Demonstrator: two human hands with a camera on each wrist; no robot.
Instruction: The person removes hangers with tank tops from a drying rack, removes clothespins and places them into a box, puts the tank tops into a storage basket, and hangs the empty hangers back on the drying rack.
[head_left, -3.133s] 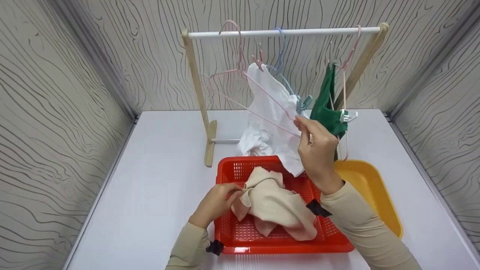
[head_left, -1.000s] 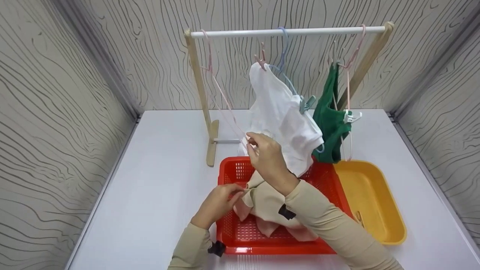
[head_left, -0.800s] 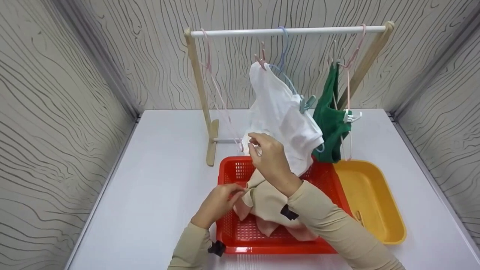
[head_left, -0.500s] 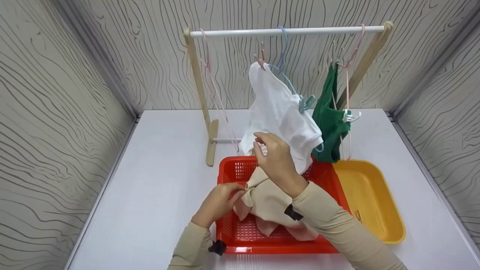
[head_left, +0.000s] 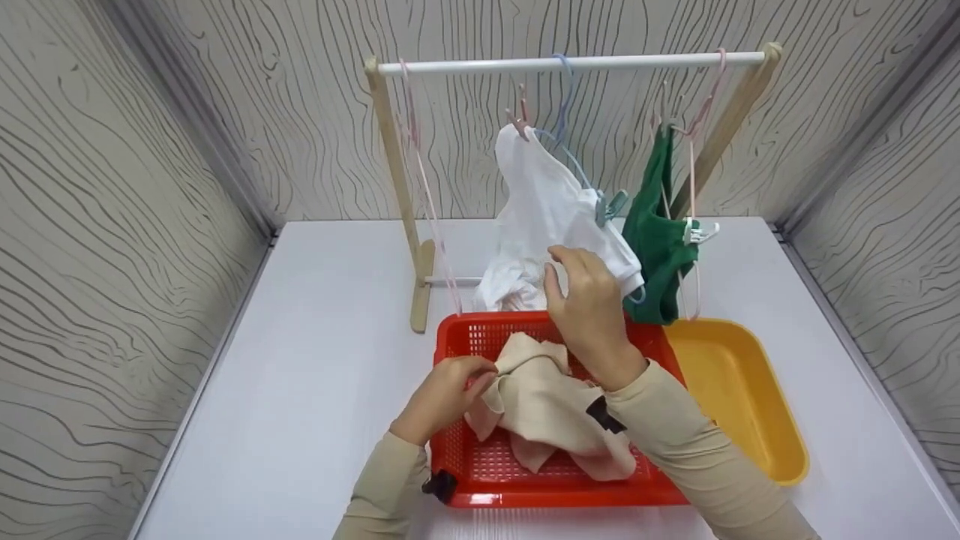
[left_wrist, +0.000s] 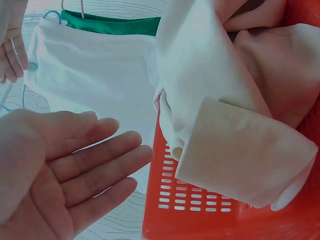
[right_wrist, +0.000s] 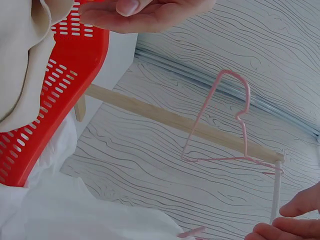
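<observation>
Toward 12 o'clock on a white table (head_left: 322,390), reading the head view as a dial, stands a wood-and-white rack (head_left: 480,67). The red basket (head_left: 555,498) sits at 5 o'clock, the yellow tray (head_left: 739,382) at 4, partly behind the right sleeve. A white garment (head_left: 544,191) hangs from the rack toward 1 o'clock. At 5 o'clock the beige cloth (head_left: 551,409) lies crumpled inside the basket, unmoved over these seconds. The green garment (head_left: 651,232) hangs between 2 and 3.

The change is at 11 o'clock: the pink hanger (head_left: 427,187), pinched a moment ago, now hangs released and bare near the rack's left end, turned almost edge-on. The right hand (head_left: 589,300) has drawn back toward 4 o'clock, in front of the white garment, thumb and fingers apart, holding nothing. I judge the hanger's placement settled and that hand available, with the cloth on no hanger yet. The left hand (head_left: 450,386), near 6 o'clock, has its fingers extended and not clamped on anything; whether their tips touch the cloth's edge I cannot tell.

Smallest are the clips, pink (head_left: 519,121), teal (head_left: 609,208) and white (head_left: 697,232). No brand, label or writing is legible.
</observation>
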